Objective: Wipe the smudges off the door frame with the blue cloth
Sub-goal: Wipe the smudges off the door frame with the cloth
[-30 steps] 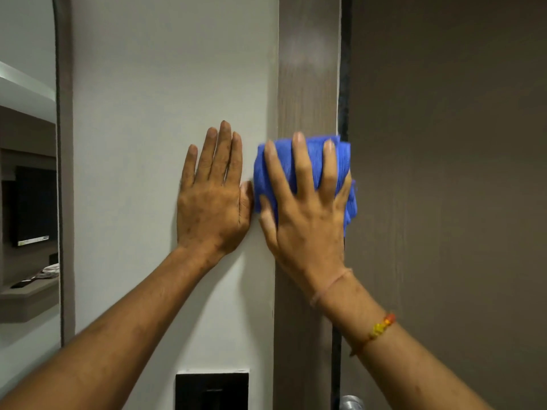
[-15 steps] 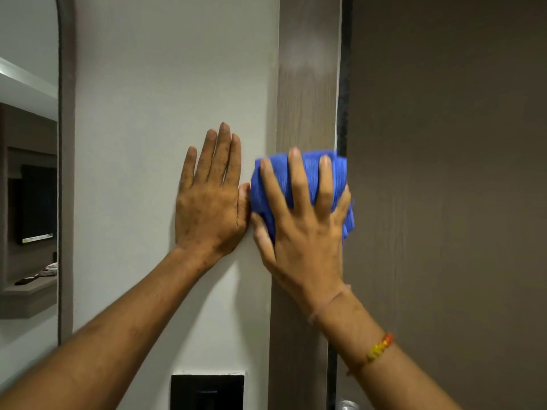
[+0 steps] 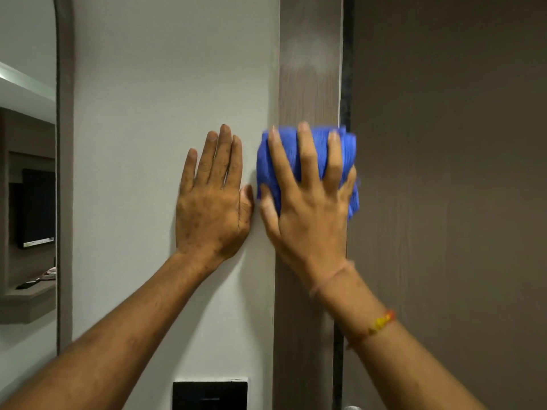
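While our left hand (image 3: 211, 208) lies flat on the pale wall (image 3: 165, 113), fingers together and straight, palm pressed to the smooth matte paint and holding nothing, our right hand (image 3: 307, 208) spreads wide over the blue cloth (image 3: 313, 143) and presses it against the door frame (image 3: 307, 69). The cloth is bunched into a soft, rounded wad with a fine ribbed weave; it shows above our fingertips and between our splayed fingers, and a fold hangs out past the little finger at the right edge. It covers the full width of the frame at about mid-height in the view. The frame is a flat upright strip with grey-brown wood grain running vertically, and a paler hazy patch sits high on it, though we cannot tell whether that is a smudge or a reflection. A narrow dark seam separates the frame from the door (image 3: 444, 173), a broad brown panel with faint vertical grain. Our two thumbs are just beside each other, near the wall's edge. A thin pink band (image 3: 331, 278) circles our right wrist, and further down the forearm is a thread bracelet (image 3: 381, 322) with orange and yellow beads. Low on the wall sits a black square switch plate (image 3: 210, 395). At far left an arched, grey-trimmed opening (image 3: 63, 173) shows a dark screen (image 3: 38, 208).
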The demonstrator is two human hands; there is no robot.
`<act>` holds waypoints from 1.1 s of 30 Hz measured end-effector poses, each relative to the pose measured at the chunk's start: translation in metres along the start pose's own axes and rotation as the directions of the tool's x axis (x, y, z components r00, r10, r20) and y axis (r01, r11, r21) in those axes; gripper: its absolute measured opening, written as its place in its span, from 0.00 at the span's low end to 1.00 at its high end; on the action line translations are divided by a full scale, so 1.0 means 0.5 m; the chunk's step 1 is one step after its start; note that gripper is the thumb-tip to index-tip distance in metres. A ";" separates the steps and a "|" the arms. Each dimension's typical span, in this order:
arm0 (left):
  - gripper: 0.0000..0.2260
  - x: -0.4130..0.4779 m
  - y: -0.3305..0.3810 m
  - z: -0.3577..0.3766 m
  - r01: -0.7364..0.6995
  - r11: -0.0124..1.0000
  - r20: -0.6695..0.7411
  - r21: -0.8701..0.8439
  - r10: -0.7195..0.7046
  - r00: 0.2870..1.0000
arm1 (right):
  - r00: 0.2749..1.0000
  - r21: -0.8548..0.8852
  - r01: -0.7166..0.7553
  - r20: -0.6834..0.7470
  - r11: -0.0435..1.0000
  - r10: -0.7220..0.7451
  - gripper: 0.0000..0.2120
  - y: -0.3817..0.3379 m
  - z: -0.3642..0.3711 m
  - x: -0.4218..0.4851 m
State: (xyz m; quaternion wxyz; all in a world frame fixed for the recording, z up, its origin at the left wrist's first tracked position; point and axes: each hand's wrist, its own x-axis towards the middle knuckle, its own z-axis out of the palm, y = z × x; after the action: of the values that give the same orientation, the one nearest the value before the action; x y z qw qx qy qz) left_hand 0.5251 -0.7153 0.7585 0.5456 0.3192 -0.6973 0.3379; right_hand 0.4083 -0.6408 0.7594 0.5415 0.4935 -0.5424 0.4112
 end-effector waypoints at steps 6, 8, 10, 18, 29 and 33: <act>0.27 0.000 0.002 -0.001 0.000 1.000 -0.003 -0.002 0.000 1.000 | 0.991 -0.041 0.115 0.075 0.992 -0.112 0.30 0.018 -0.016 0.010; 0.27 0.000 0.001 0.000 0.005 1.000 -0.012 0.006 -0.005 1.000 | 0.995 -0.027 0.086 0.056 0.996 -0.084 0.30 0.019 -0.020 0.102; 0.27 -0.001 0.001 0.001 0.001 1.000 -0.015 0.014 -0.001 1.000 | 0.999 -0.034 0.033 0.028 0.999 -0.032 0.30 0.017 -0.019 0.162; 0.27 -0.002 0.001 -0.003 -0.009 1.000 -0.010 0.003 0.009 1.000 | 0.998 -0.023 0.042 0.048 0.999 -0.041 0.30 -0.004 -0.007 -0.046; 0.27 -0.002 0.001 -0.002 -0.013 1.000 -0.003 -0.007 0.013 1.000 | 1.000 -0.018 -0.009 0.003 1.000 0.009 0.31 -0.005 -0.004 0.048; 0.28 -0.003 0.000 -0.003 -0.015 1.000 0.000 -0.007 0.015 1.000 | 0.995 -0.002 0.052 0.083 0.999 -0.051 0.31 -0.004 -0.008 -0.082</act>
State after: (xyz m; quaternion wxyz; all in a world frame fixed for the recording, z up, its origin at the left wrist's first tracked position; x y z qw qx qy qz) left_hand 0.5260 -0.7140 0.7572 0.5442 0.3118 -0.7010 0.3395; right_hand 0.4078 -0.6333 0.7185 0.5301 0.5227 -0.5524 0.3750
